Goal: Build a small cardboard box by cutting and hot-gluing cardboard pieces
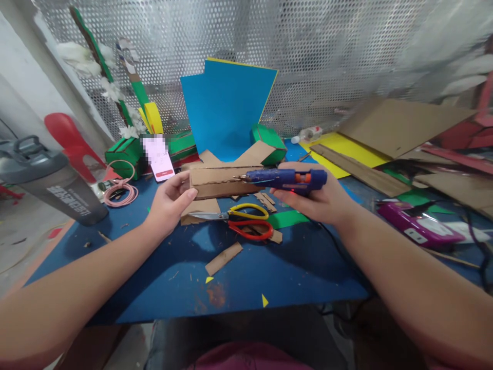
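Observation:
My left hand [171, 201] grips the left end of a flat brown cardboard piece [219, 182], held above the blue table [269, 272]. My right hand [319, 198] is wrapped round a blue glue gun [287, 179] with an orange trigger. The gun lies sideways, and its metal nozzle touches the top edge of the cardboard near its right end. Under the cardboard lie scissors with yellow and red handles [246, 221] and several cardboard scraps.
A grey shaker bottle [50, 180] stands at the left beside a pink coiled cable [119, 192] and a phone [158, 156]. Blue paper sheets [227, 108] lean on the perforated metal wall. Green boxes, cardboard sheets [400, 126] and a purple device [416, 226] lie to the right.

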`<state>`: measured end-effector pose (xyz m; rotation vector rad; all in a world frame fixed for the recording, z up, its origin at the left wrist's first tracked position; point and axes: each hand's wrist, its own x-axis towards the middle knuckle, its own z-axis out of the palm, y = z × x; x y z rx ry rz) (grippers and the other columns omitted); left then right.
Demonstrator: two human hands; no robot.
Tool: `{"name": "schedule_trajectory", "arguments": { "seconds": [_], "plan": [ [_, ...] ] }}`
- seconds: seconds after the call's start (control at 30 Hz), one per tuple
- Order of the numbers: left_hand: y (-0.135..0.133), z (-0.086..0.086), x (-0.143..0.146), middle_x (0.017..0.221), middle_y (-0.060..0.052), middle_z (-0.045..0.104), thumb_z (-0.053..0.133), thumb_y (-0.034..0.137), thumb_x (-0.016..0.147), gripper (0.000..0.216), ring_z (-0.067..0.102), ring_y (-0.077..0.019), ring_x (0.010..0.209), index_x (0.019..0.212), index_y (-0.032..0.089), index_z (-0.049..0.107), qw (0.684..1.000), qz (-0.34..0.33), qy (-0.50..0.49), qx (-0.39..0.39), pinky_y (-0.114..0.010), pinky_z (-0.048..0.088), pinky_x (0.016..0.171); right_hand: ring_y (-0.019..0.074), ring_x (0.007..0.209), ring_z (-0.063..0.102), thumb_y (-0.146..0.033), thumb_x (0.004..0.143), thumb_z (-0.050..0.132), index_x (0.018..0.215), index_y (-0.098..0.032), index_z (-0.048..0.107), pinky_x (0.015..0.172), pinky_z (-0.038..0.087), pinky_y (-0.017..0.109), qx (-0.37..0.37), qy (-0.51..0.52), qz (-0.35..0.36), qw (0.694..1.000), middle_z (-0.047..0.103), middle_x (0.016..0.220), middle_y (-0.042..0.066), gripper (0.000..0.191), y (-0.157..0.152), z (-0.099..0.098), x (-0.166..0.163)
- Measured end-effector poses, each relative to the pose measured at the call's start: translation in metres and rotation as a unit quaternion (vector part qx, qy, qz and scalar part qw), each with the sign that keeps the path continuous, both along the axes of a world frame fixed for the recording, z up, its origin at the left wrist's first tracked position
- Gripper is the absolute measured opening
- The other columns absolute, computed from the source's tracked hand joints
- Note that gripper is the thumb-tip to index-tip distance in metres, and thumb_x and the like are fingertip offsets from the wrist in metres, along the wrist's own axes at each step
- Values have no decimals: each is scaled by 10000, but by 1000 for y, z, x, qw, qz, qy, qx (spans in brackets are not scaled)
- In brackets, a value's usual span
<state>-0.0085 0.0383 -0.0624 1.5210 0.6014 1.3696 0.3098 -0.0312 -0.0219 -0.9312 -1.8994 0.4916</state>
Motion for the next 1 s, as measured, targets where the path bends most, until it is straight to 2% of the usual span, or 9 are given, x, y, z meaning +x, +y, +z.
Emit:
{"name": "schedule_trajectory", "arguments": {
  "seconds": [0.17,0.47,0.6,0.73,0.9,1.0],
  "plan": [
    [0,-1,0,1187,-129,879,1004,592,744,570,842,-339,1134,1170,235,875,1000,5,6,5,-460,684,1012,159,604,561,-364,896,858,844,-253,679,568,471,315,22,-15,18,999,658,740,-11,218,1,3,0],
    [0,-1,1,1141,-129,881,1006,582,741,571,841,-341,1115,1169,227,873,1000,-5,11,3,-469,684,1007,203,675,593,-485,927,849,786,-265,654,635,464,360,46,-54,16,997,647,748,12,326,0,5,-3],
    [1,-1,0,1168,-128,878,1004,578,747,567,832,-340,1149,1178,234,869,1000,-8,15,1,-469,679,1033,203,688,587,-445,936,837,785,-262,635,657,466,367,51,-62,8,997,635,760,14,312,0,4,-3],
    [1,-1,0,1194,-125,877,1002,573,750,559,840,-326,1132,1176,236,871,1000,0,10,5,-444,688,1009,173,639,560,-361,941,811,822,-249,634,610,466,340,29,-33,20,999,655,772,12,241,2,2,1],
    [0,1,-2,1207,-115,878,999,583,755,554,839,-340,1151,1177,246,872,1000,-1,7,5,-453,695,1000,159,556,542,-344,901,842,872,-254,642,516,451,306,-26,-13,31,999,648,672,-16,221,6,-1,7],
    [1,1,-4,1185,-71,885,989,578,776,529,841,-330,1152,1191,271,875,1000,-5,9,5,-423,690,994,149,561,553,-327,915,811,873,-239,656,520,461,295,-23,-15,26,999,667,683,-9,183,6,1,10]
  ]
}}
